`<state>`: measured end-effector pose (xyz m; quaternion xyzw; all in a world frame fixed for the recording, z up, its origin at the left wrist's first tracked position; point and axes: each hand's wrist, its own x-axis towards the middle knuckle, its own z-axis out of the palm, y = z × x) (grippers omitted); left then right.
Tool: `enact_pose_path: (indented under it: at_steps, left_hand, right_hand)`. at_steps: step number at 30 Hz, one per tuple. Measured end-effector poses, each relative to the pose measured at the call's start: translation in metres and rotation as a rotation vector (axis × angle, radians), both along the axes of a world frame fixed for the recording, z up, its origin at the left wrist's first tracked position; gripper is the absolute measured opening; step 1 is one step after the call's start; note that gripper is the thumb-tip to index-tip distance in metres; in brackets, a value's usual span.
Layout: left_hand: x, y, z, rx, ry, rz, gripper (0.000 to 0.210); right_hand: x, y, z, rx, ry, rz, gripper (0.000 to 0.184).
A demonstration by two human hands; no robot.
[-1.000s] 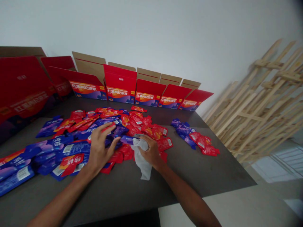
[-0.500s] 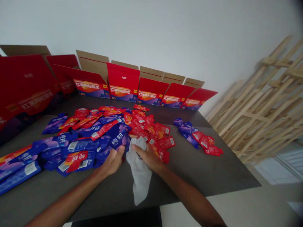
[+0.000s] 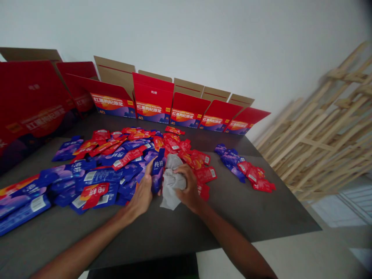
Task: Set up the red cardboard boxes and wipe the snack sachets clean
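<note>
Tabletop (image 3: 232,217): dark grey, running away from me to a white wall; I stand at its near edge.
Wooden frames (image 3: 328,131): a stack of slatted frames leaning against the wall to my right, off the tabletop.
Cartons (image 3: 152,102): a row of red printed cartons along the far edge, flaps up and mouths open, standing within reach of the pile. More red cartons crowd in at the far left.
Sachet pile (image 3: 95,170): red and blue sachets spread flat and overlapping across the left and middle of the tabletop, loose rather than sorted.
Small heap (image 3: 244,168): a separate cluster of blue and red sachets set apart to the right, well clear of the main pile.
Cloth (image 3: 171,182): a grey-white cloth, bunched, pressed against the sachet I hold.
Blue sachet (image 3: 158,168): raised on edge just above the near side of the pile, between my two hands.
Left hand (image 3: 142,193): fingers closed around the blue sachet, holding it upright so one face meets the cloth.
Right hand (image 3: 188,186): clenched on the bunched cloth, gathered into a wad to give a firm wiping pad.
</note>
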<state>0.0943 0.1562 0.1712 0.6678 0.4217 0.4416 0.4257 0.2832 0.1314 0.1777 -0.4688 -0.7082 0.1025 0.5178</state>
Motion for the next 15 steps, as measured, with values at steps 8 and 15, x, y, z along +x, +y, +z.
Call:
enact_pose_path:
  at_steps: [8, 15]
  left_hand:
    - [-0.002, -0.002, 0.003, 0.029, -0.038, 0.023, 0.076]
    - [-0.004, -0.006, -0.014, 0.109, 0.181, -0.214, 0.074]
  right_hand:
    - [-0.009, -0.005, -0.005, -0.137, -0.323, 0.342, 0.039]
    - [0.009, 0.003, -0.007, -0.017, -0.119, 0.039, 0.048]
